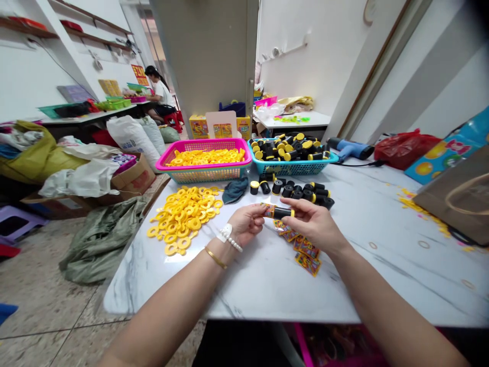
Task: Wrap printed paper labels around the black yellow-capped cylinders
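Observation:
Over the middle of the table, my right hand (314,223) pinches a small black cylinder with a yellow cap (281,213), which lies sideways. My left hand (247,223), wearing a pearl bracelet and a gold bangle, has its fingers closed on a colourful printed sleeve (269,210) at the cylinder's left end. How far the sleeve goes around the cylinder I cannot tell. More flat printed sleeves (307,264) lie spread below my right hand. Several loose black cylinders (298,191) stand and lie just beyond both hands. A heap of yellow ring-shaped pieces (187,216) is left of my left hand.
A pink basket (165,162) of yellow rings and a blue basket (294,167) of black cylinders stand at the back. Near them are a dark cloth (236,190), a blue heat gun (349,148) and a red bag (405,147). A person (162,94) sits far left.

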A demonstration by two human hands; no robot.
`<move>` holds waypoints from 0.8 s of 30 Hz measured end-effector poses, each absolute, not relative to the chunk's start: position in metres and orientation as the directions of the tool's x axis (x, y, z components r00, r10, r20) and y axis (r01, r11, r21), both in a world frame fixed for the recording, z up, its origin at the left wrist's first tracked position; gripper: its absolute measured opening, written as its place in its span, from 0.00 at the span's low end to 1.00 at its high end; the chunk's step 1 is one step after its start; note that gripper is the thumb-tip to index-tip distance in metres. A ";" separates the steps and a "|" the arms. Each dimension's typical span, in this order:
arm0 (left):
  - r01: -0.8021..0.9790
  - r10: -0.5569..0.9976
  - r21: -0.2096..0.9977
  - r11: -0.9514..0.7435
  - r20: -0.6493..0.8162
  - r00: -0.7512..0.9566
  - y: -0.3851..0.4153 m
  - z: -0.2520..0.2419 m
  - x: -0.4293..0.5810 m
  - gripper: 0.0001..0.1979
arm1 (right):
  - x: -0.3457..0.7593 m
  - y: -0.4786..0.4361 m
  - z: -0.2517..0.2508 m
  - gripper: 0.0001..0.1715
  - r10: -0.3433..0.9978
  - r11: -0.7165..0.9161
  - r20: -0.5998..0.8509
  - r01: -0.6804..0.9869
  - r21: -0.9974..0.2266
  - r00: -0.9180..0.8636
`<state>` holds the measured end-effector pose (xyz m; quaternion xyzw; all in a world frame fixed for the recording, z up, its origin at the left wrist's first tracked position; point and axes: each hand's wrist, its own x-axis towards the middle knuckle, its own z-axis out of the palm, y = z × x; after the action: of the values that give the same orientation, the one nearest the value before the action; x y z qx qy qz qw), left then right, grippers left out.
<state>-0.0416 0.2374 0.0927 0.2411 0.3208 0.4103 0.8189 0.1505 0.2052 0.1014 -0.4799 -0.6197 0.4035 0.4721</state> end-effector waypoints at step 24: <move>-0.524 0.819 0.630 0.573 -0.414 0.398 0.232 0.094 -0.033 0.06 | 0.155 0.203 0.108 0.23 0.956 0.291 0.246 0.393 -0.872 -0.162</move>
<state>-0.0333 0.2325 0.0939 0.2048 0.3598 0.4140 0.8107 0.1555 0.2034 0.1079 -0.4923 -0.6849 0.3346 0.4203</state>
